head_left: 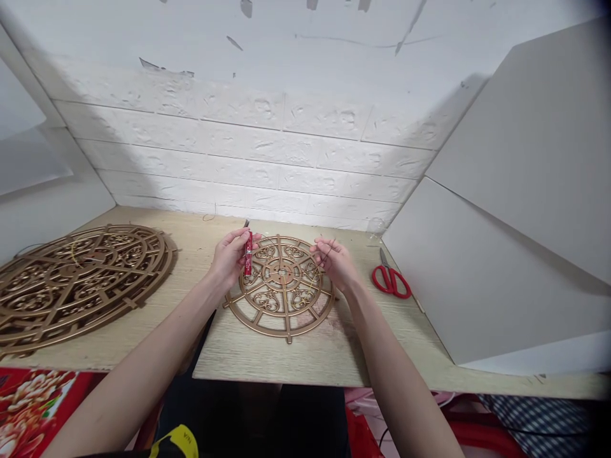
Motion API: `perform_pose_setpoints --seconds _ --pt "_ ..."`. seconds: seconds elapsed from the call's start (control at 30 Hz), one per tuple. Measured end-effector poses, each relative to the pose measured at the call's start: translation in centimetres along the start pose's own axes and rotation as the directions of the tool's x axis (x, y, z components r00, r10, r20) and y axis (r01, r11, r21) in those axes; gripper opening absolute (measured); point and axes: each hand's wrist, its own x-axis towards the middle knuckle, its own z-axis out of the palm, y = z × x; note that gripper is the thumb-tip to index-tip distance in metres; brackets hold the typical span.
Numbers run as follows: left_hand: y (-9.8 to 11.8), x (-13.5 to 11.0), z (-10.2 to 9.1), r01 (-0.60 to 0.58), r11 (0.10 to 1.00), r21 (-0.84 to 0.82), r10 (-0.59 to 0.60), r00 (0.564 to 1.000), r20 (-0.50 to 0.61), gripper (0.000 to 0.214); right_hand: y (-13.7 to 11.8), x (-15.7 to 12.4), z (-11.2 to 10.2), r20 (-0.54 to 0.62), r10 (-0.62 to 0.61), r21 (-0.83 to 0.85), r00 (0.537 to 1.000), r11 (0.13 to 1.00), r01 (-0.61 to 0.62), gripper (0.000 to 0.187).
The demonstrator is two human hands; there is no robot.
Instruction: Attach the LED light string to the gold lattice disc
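Observation:
My left hand (231, 253) is closed around a slim red tube (248, 257) with a silver band, which it holds upright over the left part of a round bronze-coloured openwork disc (287, 321). A short dark tip shows above those fingers. My right hand (337, 261) pinches a thin dark wire (326, 255) above the disc's right side. Scrolls and spokes fill the disc, which lies flat on the table. Near its centre runs a thin yellow cord (285, 294). Whether the wire reaches as far as my left hand is hard to make out.
At the left, several similar bronze discs (138, 280) lie stacked. Red-handled scissors (392, 282) rest on the table (267, 362) to the right. White panels (506, 254) stand on both sides, and a white brick-patterned wall (248, 146) rises behind.

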Motion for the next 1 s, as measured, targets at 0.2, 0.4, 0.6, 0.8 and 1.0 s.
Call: perform_pose_setpoints --seconds 0.2,0.4,0.6,0.8,1.0 --pt "-0.02 -0.03 0.02 -0.002 1.0 0.008 0.002 1.0 0.003 0.015 -0.55 -0.49 -0.1 0.114 0.046 0.028 0.992 0.998 -0.05 0.019" --pt "-0.07 0.03 -0.01 -0.002 1.0 0.016 0.002 1.0 -0.001 0.015 -0.66 -0.34 -0.5 0.135 -0.015 0.08 0.991 0.997 0.004 0.025" --pt "0.01 -0.02 0.08 0.001 1.0 0.01 -0.001 1.0 -0.008 0.017 -0.4 -0.05 -0.44 0.081 0.004 0.06 0.997 0.998 -0.009 0.029" --pt "-0.21 -0.1 0.07 -0.026 0.996 0.084 0.022 0.999 0.04 0.026 -0.47 -0.13 -0.45 0.011 -0.019 0.04 1.0 0.999 0.019 0.026" --pt "-0.37 -0.12 -0.01 -0.044 0.989 0.142 0.033 0.997 0.075 0.029 -0.37 -0.08 -0.59 0.011 -0.005 0.052 1.0 0.999 0.005 0.027"
